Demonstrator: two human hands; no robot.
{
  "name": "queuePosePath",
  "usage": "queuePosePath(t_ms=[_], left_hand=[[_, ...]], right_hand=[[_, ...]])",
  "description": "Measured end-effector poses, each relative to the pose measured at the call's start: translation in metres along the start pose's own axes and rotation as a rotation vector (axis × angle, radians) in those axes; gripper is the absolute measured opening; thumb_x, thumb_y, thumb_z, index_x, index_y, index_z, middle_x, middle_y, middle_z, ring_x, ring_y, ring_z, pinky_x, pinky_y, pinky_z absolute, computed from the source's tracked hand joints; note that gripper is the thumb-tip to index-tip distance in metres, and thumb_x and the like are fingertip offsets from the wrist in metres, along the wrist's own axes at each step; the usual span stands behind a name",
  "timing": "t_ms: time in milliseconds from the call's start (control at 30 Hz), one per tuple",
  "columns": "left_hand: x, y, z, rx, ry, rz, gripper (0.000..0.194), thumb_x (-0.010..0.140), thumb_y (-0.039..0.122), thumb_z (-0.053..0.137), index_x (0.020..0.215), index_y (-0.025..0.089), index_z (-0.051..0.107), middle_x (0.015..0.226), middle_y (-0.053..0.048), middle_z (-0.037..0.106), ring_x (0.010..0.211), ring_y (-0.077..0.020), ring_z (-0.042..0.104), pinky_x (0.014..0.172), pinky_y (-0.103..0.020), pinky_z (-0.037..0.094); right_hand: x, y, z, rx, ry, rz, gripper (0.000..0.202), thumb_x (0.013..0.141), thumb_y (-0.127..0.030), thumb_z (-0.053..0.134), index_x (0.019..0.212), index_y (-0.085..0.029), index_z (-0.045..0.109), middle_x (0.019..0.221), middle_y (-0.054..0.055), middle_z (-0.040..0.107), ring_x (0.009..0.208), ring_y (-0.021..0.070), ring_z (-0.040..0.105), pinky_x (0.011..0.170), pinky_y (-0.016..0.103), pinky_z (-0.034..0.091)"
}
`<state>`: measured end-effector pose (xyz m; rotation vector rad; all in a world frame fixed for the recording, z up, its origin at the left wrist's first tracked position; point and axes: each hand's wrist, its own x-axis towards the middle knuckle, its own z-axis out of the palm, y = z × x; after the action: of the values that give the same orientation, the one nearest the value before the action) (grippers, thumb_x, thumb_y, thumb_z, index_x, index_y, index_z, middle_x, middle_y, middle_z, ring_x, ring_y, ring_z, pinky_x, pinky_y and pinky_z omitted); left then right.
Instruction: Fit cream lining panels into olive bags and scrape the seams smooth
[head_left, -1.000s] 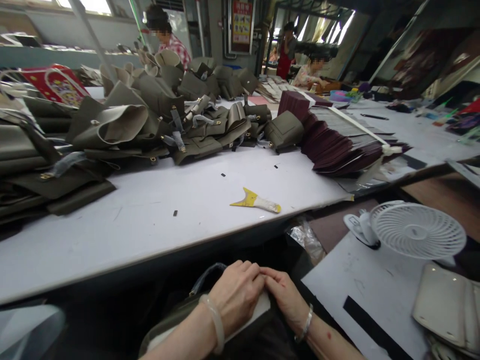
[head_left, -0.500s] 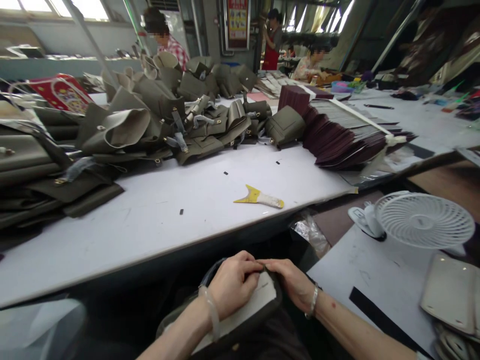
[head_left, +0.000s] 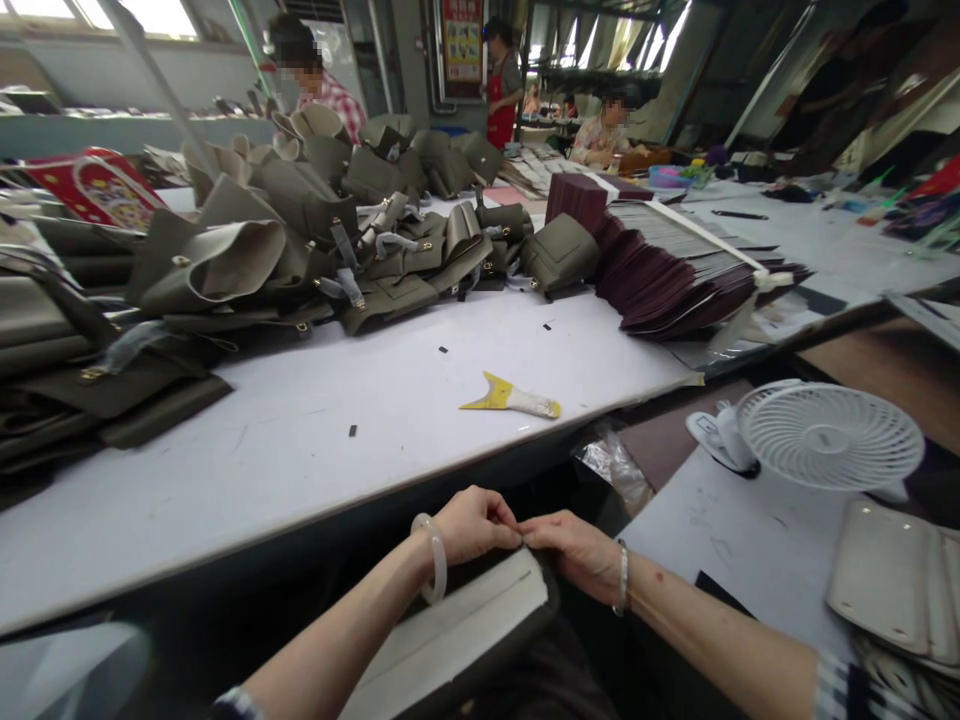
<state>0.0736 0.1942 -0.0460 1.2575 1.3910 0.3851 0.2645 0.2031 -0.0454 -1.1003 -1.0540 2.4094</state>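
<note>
Bag heap (head_left: pixel 300 200) is lying along the table (head_left: pixel 247 510), back left. Pale-faced bag (head_left: pixel 457 630) is sitting low, below the near table edge. Left hand (head_left: pixel 474 524) is pinching its far rim, grip narrow. Yellow-tipped tool (head_left: pixel 510 397) is lying on the table beyond. Right hand (head_left: pixel 574 550) is pinching the same rim, also narrow, fingertips meeting the left's. Maroon stack (head_left: pixel 667 275) is leaning further back; fan (head_left: pixel 829 437) is sitting far right.

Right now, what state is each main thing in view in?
Left grip: pinching
Right grip: pinching
Olive-sided piece: pale side up, pinched at far corner
Yellow tool: lying flat
Maroon stack: tied, fanned out
Olive bags: piled, some gaping
Fan: tilted upward, spinning unclear
</note>
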Motion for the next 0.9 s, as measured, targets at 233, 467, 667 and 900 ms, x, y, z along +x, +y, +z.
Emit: queuePosePath(t_ms=[233,467,667,900], left_hand=[[0.005,0.004,-0.005,-0.034,-0.079,-0.042,0.025,0.058,0.034,0.074,0.075,0.016,0.07,0.066,0.001,0.064,0.061,-0.0116,0.052,0.055,-0.023,0.039],[0.01,0.009,-0.006,0.071,-0.104,-0.052,0.023,0.055,0.031,0.072,0.074,0.018,0.07,0.065,0.001,0.065,0.063,-0.0147,0.055,0.052,-0.024,0.038],[0.004,0.019,-0.005,0.19,-0.064,-0.02,0.018,0.055,0.026,0.064,0.072,0.022,0.067,0.068,0.001,0.066,0.067,-0.0172,0.059,0.052,-0.024,0.039],[-0.001,0.025,-0.005,0.191,-0.019,-0.011,0.014,0.057,0.029,0.063,0.069,0.022,0.063,0.066,0.0,0.063,0.069,-0.0193,0.057,0.055,-0.027,0.038]], right_hand=[[0.002,-0.004,-0.005,0.011,-0.037,0.043,0.03,0.067,-0.02,0.065,0.092,-0.008,0.076,0.076,0.009,0.07,0.072,0.0148,0.058,0.075,0.028,0.04],[0.0,-0.006,0.005,-0.079,0.027,0.042,0.024,0.065,-0.021,0.063,0.083,-0.009,0.075,0.068,0.004,0.066,0.064,0.0117,0.053,0.065,0.025,0.037],[0.0,0.001,0.013,-0.208,0.141,-0.019,0.019,0.068,-0.022,0.058,0.074,-0.012,0.073,0.055,-0.003,0.056,0.059,0.0115,0.048,0.057,0.024,0.03],[0.007,0.008,0.014,-0.213,0.227,-0.005,0.014,0.07,-0.024,0.059,0.069,-0.014,0.07,0.052,-0.005,0.051,0.058,0.0114,0.045,0.056,0.025,0.027]])
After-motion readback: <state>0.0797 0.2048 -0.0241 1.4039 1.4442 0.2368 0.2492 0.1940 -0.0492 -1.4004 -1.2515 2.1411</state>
